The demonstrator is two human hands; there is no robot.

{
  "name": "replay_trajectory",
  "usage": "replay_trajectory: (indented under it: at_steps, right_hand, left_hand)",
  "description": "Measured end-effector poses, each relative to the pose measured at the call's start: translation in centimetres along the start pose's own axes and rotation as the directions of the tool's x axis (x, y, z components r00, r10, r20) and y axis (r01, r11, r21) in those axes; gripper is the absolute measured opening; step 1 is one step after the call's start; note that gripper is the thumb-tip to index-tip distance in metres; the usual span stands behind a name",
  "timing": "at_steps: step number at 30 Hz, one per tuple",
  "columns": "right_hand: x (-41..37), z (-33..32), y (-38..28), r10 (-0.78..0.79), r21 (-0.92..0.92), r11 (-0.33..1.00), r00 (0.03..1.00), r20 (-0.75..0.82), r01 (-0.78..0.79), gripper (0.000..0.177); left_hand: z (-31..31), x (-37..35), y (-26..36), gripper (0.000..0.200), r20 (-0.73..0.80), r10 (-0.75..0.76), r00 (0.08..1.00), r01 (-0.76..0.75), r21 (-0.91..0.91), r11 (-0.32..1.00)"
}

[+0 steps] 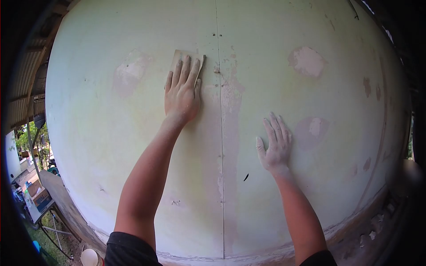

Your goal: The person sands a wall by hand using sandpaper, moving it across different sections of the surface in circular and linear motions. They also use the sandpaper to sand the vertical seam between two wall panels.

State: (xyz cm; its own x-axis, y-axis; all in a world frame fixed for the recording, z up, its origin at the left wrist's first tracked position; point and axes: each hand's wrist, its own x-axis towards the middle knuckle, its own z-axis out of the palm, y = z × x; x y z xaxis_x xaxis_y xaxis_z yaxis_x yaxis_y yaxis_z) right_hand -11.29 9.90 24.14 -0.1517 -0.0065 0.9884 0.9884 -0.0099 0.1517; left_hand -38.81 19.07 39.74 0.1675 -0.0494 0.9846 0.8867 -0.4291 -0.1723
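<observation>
A pale green wall (pixel 182 177) with a vertical seam fills most of the view. My left hand (pixel 182 95) presses a thin tan sheet, like sandpaper (pixel 179 55), flat against the wall left of the seam; its right edge curls up beside the fingers. Right of the seam and lower down, my right hand (pixel 276 148) lies on the wall with fingers spread and nothing in it. Whitish dust coats its fingers. A pale patch (pixel 315 126) is just beside it. Other patches show at the upper right (pixel 308 62) and upper left (pixel 132 70).
At the far left stands a table (pixel 37 213) with a cardboard box (pixel 37 193) on it. A whitish bucket (pixel 90 257) is at the lower left. Corrugated metal (pixel 23 73) hangs at the upper left, and rubble (pixel 372 235) lies at the lower right.
</observation>
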Motion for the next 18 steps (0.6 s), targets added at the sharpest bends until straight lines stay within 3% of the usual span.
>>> replay_trajectory:
  at_steps: [5, 7, 9, 12, 15, 18]
  right_hand:
    - [0.0, -0.3, -0.1, 0.010, 0.014, 1.000, 0.999, 0.042, -0.010, 0.061]
    - [1.2, -0.3, -0.2, 0.012, 0.007, 1.000, 0.999, 0.049, -0.012, 0.063]
    - [4.3, -1.0, -0.2, -0.107, -0.034, 0.993, 0.978, 0.181, 0.115, 0.066]
    - [10.7, -0.4, 0.2, -0.204, -0.109, 0.966, 0.953, 0.222, 0.232, 0.067]
    - [14.8, 0.9, -0.6, -0.111, -0.139, 0.982, 0.989, 0.102, 0.125, 0.065]
    - [14.8, 1.4, -0.8, -0.037, -0.174, 0.983, 0.996, 0.080, 0.050, 0.065]
  left_hand:
    - [-1.4, -12.0, 2.1, 0.061, 0.225, 0.050, 0.973, -0.051, -0.002, 0.999]
    - [-1.5, -8.9, 0.7, 0.062, 0.168, 0.031, 0.985, -0.032, 0.005, 0.999]
    - [-0.4, -3.2, -1.4, 0.061, 0.015, -0.034, 0.999, 0.034, 0.011, 0.999]
    - [0.8, 4.4, -4.0, 0.060, -0.075, -0.071, 0.995, 0.075, 0.059, 0.995]
    - [0.4, 4.8, -3.3, 0.060, -0.055, -0.072, 0.996, 0.075, 0.044, 0.996]
    - [-0.8, -2.5, -0.8, 0.061, 0.078, 0.085, 0.993, -0.082, -0.039, 0.996]
